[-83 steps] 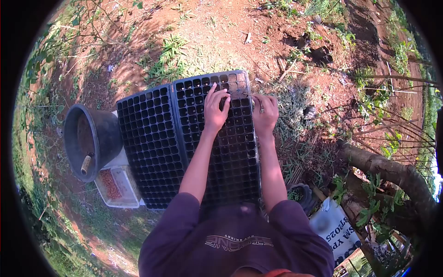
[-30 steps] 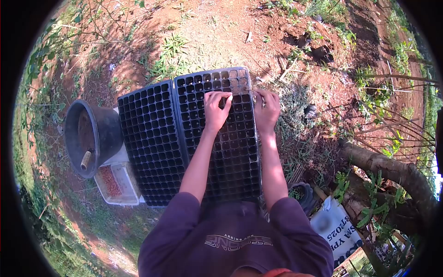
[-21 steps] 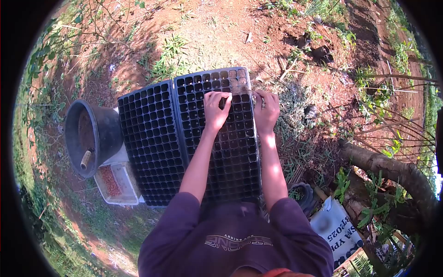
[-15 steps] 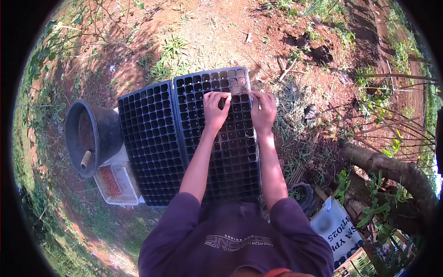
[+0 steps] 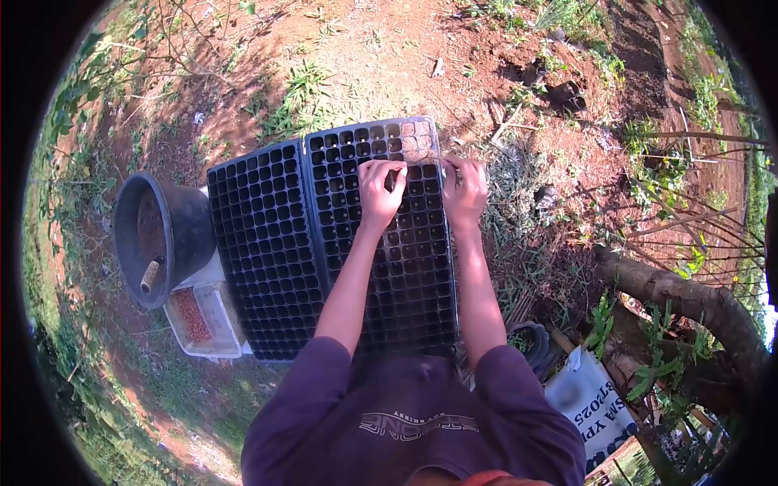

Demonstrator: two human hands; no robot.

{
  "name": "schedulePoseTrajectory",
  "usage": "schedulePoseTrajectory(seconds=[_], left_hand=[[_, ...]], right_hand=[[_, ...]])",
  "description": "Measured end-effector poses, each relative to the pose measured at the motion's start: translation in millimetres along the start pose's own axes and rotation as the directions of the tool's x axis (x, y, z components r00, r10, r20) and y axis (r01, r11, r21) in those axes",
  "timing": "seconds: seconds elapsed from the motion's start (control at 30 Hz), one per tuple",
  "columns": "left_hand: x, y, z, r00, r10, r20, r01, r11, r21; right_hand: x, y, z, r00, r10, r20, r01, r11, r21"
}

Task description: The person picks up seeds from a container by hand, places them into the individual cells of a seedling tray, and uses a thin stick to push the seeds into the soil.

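Note:
Two black seedling trays [image 5: 263, 243] lie side by side, their small square cells mostly dark. At the far right corner of the right-hand tray [image 5: 356, 134], several cells look reddish brown, as if soil fills them. My left hand [image 5: 381, 194] is over this tray just nearer than those cells, thumb and fingertips pinched together. Level with it, my right hand [image 5: 465, 193] is at the tray's right edge, its fingers also pinched. A thin line seems to run between the two pinches, too fine to identify. The fingers hide what each holds.
Left of the trays stands a dark bucket [image 5: 166, 243] with a light-coloured handle [image 5: 150, 277] inside. Below it is a white container [image 5: 231, 340] of reddish grains or seeds. A thick branch [image 5: 689, 287] and a printed white sack [image 5: 587, 405] lie to the right.
My hands stay almost in place, with the right hand shifting very slightly. The brown corner cells show more plainly now, with their dividers visible.

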State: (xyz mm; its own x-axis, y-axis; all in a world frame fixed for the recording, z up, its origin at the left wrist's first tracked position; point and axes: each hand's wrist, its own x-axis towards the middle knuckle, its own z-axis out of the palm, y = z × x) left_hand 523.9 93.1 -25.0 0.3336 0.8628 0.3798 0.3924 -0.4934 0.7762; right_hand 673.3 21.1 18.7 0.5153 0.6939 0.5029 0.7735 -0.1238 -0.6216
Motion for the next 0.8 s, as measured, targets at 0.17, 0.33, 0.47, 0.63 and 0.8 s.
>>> schedulePoseTrajectory(seconds=[0.17, 0.33, 0.47, 0.63, 0.8], left_hand=[[-0.5, -4.1, 0.2, 1.0, 0.02, -0.015, -0.02, 1.0, -0.023], [-1.7, -5.1, 0.9, 0.999, 0.024, -0.028, -0.024, 1.0, 0.0], [-2.2, -1.8, -1.0, 1.0, -0.002, -0.011, 0.002, 1.0, 0.0], [-0.8, -0.3, -2.1, 1.0, -0.003, -0.011, 0.003, 1.0, -0.01], [0.7, 1.4, -3.2, 1.0, -0.008, -0.005, 0.008, 1.0, -0.028]], right_hand=[[1.7, -5.1, -2.4, 1.0, 0.028, 0.014, -0.029, 0.997, 0.065], [1.4, -4.1, -0.5, 0.998, 0.055, 0.028, -0.055, 0.998, 0.033], [1.6, -7.4, -2.9, 0.998, 0.056, 0.006, -0.057, 0.997, 0.047], [-0.8, -1.9, 1.7, 1.0, 0.019, 0.019, -0.019, 0.999, 0.038], [-0.9, -0.4, 1.2, 1.0, 0.021, 0.001, -0.021, 0.999, 0.044]])
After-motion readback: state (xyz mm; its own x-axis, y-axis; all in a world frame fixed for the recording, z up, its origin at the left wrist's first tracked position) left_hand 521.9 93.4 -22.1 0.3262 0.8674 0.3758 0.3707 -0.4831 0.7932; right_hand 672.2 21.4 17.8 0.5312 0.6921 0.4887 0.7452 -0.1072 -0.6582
